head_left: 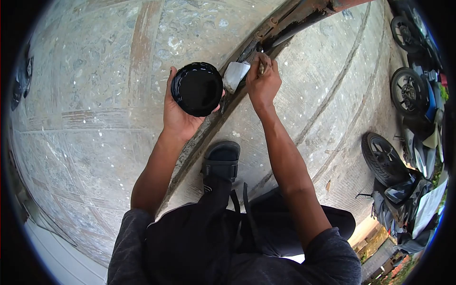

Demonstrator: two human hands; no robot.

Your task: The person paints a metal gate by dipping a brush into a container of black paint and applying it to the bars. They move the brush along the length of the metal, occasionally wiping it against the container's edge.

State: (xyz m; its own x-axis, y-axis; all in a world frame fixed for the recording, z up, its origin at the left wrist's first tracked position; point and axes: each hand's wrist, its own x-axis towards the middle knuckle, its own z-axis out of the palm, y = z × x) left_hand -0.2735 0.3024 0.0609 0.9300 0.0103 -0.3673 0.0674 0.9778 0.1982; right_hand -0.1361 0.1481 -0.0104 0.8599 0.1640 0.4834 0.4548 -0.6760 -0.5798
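My left hand (178, 116) holds a round black bowl (197, 89) filled with glossy black liquid, palm under it. A white piece of cloth or paper (235, 75) is tucked against the bowl's right edge. My right hand (262, 83) grips a thin brush (261, 66), its tip touching a long dark metal bar (266, 38) that lies diagonally on the concrete floor. The bar looks rusty at its far end and dark near my hands.
My foot in a black sandal (222, 159) rests beside the bar. Parked motorcycles (408, 142) stand along the right edge. Concrete floor (95, 118) with painted lines spreads to the left.
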